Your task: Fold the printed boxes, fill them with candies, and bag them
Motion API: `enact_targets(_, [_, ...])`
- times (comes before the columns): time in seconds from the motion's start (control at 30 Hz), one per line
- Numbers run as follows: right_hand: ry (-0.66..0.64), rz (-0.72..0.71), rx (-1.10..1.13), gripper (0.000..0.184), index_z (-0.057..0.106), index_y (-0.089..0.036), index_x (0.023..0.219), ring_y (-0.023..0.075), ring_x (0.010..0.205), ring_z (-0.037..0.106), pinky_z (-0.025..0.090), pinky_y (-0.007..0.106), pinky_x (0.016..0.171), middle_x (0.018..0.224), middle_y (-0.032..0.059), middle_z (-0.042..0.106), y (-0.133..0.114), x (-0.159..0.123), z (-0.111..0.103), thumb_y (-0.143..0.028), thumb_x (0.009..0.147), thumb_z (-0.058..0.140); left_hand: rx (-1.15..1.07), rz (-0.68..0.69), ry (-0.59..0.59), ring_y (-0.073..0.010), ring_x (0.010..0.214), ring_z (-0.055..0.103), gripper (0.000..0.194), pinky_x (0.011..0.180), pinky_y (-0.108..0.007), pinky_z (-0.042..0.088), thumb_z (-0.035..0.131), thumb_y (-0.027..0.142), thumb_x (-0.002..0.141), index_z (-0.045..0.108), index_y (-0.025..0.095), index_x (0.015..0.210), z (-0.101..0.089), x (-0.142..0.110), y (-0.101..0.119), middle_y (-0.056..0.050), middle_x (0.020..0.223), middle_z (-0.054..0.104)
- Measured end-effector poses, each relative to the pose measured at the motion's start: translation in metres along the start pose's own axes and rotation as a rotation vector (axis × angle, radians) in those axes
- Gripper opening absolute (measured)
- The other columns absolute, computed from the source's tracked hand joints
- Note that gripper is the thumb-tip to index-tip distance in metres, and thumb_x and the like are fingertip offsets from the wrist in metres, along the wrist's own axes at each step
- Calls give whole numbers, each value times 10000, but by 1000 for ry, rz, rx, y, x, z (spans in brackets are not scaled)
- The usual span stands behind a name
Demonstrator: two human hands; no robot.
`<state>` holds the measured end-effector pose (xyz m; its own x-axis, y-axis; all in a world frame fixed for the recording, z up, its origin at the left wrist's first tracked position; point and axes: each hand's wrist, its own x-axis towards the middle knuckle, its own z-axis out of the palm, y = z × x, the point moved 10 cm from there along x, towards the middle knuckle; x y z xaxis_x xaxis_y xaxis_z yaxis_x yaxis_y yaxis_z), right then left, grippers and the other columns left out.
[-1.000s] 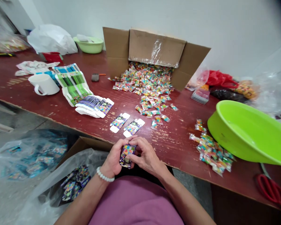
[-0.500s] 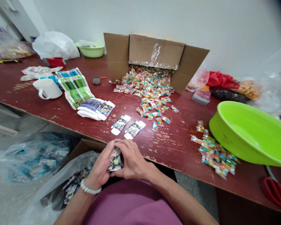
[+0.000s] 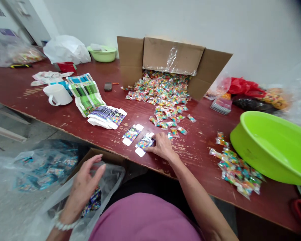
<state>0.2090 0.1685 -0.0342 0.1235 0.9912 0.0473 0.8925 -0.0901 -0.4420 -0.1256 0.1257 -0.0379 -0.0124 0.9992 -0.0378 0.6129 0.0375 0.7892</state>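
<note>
My right hand [image 3: 162, 146] has its thumb and fingers on the edges of a small printed candy box [image 3: 144, 142] with white flaps, lying on the table near its front edge. Just left of it lies a second flat box [image 3: 133, 133] of the same kind. My left hand [image 3: 86, 182], fingers apart and holding nothing, hovers over a clear plastic bag [image 3: 115, 172] in a carton below the table edge. Inside that bag are dark printed boxes [image 3: 94, 201]. A stack of purple box blanks [image 3: 105, 116] rests further left on the table.
Wrapped candies [image 3: 163, 90] spill from an open cardboard carton [image 3: 173, 55] at the back. A green basin [image 3: 268, 150] and a smaller candy pile [image 3: 237, 170] are at right. A white mug [image 3: 59, 94] and green blanks [image 3: 86, 95] stand left. A bag of blue packets [image 3: 50, 170] is on the floor.
The small box that both hands held is out of them. My left hand has moved down and left over the bag and opened; my right hand has reached forward onto a box on the table.
</note>
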Motion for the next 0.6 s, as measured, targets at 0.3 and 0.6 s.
enact_targets(0.3, [158, -60, 351, 404, 599, -212, 986, 232, 981, 564, 442, 383, 872, 1013, 37, 562, 5, -30, -9, -331, 688, 845, -63, 211, -159, -258, 888, 647, 352, 792, -278, 438, 719, 407, 770, 718, 271, 1094, 97, 23, 116, -49, 877, 709])
enact_targets(0.6, [108, -112, 392, 282, 641, -213, 871, 160, 714, 560, 425, 279, 654, 848, -4, 589, -10, -45, -25, -317, 696, 836, -83, 250, -528, -142, 637, 484, 287, 590, -232, 330, 582, 414, 862, 689, 169, 760, 120, 12, 120, 15, 671, 598])
